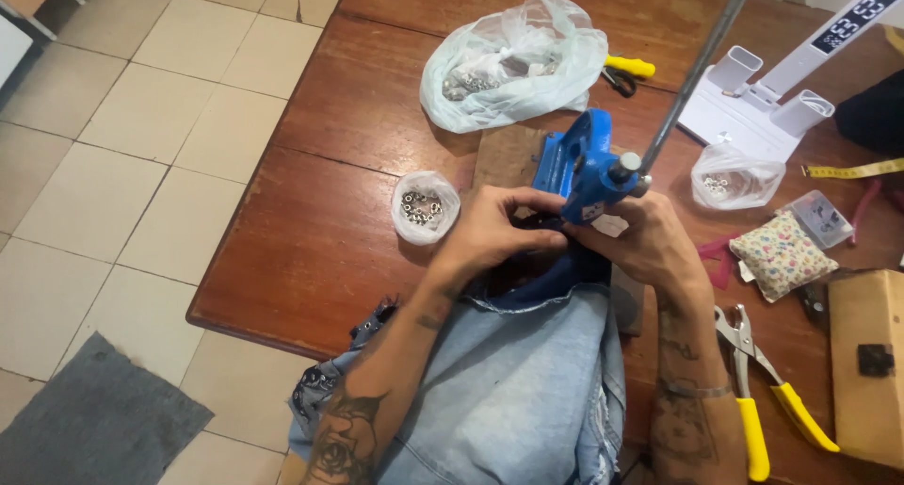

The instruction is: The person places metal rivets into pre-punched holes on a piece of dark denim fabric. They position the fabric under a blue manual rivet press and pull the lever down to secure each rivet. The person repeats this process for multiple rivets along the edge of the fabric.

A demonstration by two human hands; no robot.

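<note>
A blue hand press (581, 169) with a long grey lever (695, 75) stands on the brown wooden table (320, 231). Light blue denim cloth (527, 372) runs from my lap up under the press head. My left hand (494, 231) pinches the denim's darker edge just left of the press head. On the other side my right hand (650, 245) grips the same cloth beside the press. Both forearms are tattooed. The spot under the press head is hidden by my fingers.
A small plastic bag of metal eyelets (424, 205) lies left of my left hand. A larger bag of metal parts (513, 61), a white desk lamp base (753, 108), a floral pincushion (782, 251), yellow-handled pliers (763, 391) and a cardboard box (866, 367) lie around. Tiled floor lies at left.
</note>
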